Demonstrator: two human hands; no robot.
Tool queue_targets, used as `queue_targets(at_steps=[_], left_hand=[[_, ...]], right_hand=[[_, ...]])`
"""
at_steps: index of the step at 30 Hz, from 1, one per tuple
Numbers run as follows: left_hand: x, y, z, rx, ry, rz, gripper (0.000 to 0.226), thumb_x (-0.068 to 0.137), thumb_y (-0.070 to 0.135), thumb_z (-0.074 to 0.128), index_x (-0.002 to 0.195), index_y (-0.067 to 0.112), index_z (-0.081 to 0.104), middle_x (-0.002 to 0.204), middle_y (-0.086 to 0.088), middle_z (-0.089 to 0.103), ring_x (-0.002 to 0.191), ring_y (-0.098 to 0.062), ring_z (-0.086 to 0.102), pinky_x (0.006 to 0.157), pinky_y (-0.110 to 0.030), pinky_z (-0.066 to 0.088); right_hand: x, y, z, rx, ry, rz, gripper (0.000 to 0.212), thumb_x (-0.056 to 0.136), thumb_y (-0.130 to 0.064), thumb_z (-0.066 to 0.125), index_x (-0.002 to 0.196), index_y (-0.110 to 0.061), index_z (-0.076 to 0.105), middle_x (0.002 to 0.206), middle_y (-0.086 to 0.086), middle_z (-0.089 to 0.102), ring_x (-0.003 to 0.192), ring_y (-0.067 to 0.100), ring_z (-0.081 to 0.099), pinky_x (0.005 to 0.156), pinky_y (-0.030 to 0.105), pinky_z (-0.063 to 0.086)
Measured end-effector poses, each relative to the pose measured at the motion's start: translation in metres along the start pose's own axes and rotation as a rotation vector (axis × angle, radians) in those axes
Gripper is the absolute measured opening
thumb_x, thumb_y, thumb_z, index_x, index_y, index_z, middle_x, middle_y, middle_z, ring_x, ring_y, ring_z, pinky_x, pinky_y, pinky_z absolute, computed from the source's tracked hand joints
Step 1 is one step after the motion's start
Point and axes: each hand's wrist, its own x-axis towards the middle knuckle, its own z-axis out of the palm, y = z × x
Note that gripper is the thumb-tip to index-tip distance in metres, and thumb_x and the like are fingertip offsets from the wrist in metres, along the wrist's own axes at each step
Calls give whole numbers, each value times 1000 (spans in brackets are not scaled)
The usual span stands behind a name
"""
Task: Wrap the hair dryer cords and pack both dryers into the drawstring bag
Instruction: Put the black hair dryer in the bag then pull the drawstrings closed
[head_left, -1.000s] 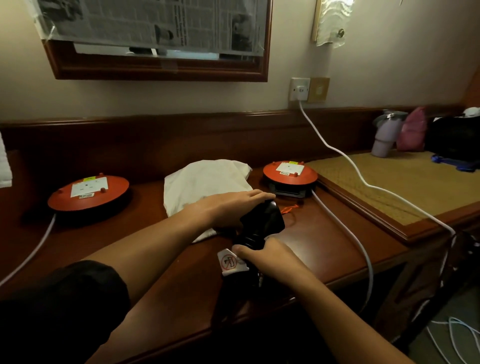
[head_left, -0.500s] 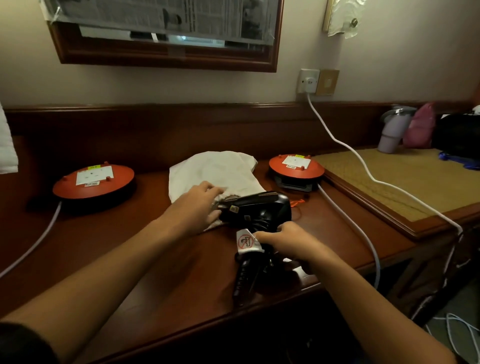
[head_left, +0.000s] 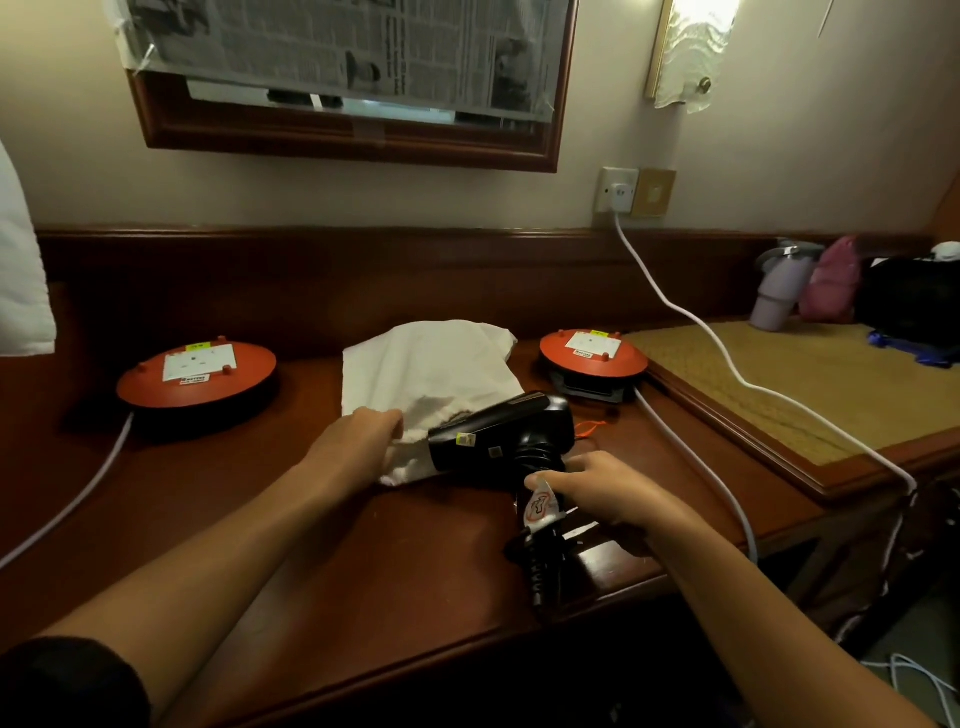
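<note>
Bag (head_left: 431, 369) contents: cannot tell; its mouth is dark. Left hand (head_left: 358, 441) pinches the bag's near edge. Right hand (head_left: 597, 483) grips the handle of the dryer (head_left: 504, 434), nozzle at the bag mouth, over the desk (head_left: 363, 561). Cord (head_left: 540, 566) wound round the handle.

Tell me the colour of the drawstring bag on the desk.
White, or off-white: the drawstring bag shows best in the head view, the only one.
</note>
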Motion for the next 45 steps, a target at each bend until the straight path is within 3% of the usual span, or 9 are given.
queue_targets(at_steps=[2,6,13,18,21,26,30,36,45], left_hand=[[7,0,-8,-179,118,-89,2,95,18,56,97,18,57,85,-9,66,66,-24,60,51,-37,45],[20,2,-25,-315,251,-72,18,93,9,58,94,22,45,68,-8,64,56,-28,63,53,-49,54],[21,7,-46,-265,276,122,15,90,6,62,93,20,59,80,-4,71,65,-19,67,60,-40,59],[20,4,-53,-264,286,220,13,88,6,68,94,18,71,89,-1,69,73,-11,58,67,-28,52],[20,2,-54,-281,304,259,18,83,7,74,98,17,75,91,2,70,71,-6,59,70,-25,54],[14,2,-50,-321,275,306,31,81,5,77,109,18,75,97,3,70,74,-10,65,71,-28,58],[11,3,-47,-338,271,308,34,81,5,76,112,19,74,99,5,69,72,-10,66,72,-30,59],[16,21,-49,-384,274,343,39,80,2,76,116,18,72,102,5,70,75,-14,69,75,-36,60],[16,35,-60,-378,280,425,36,85,2,73,117,18,73,109,5,72,82,-10,69,76,-26,59]], right_hand=[[-3,-2,-1,40,-26,6,43,85,-36,78,107,0,69,99,22,74,74,31,70,73,45,59],[-2,-8,2,107,-67,-18,47,83,-38,78,106,2,72,94,22,70,83,36,66,80,51,57],[-2,-20,9,271,-157,37,42,94,-28,67,117,8,66,95,21,68,88,37,64,64,36,60],[3,-17,16,353,-128,64,22,94,-27,67,98,-6,71,90,20,66,85,36,61,75,44,58],[7,-16,17,417,-71,79,21,94,-27,67,85,-8,66,74,16,61,65,32,57,87,56,51],[8,-22,13,489,9,92,18,95,-26,66,87,-10,63,65,10,56,50,24,50,68,43,54],[5,-17,7,560,31,112,19,96,-24,65,86,-9,61,54,7,56,55,26,53,90,57,52],[3,-18,4,618,39,97,21,94,-24,66,85,-6,64,64,14,63,68,32,57,100,63,45],[34,-34,15,653,169,119,19,100,-19,54,103,-4,65,92,20,67,81,34,64,68,46,57]])
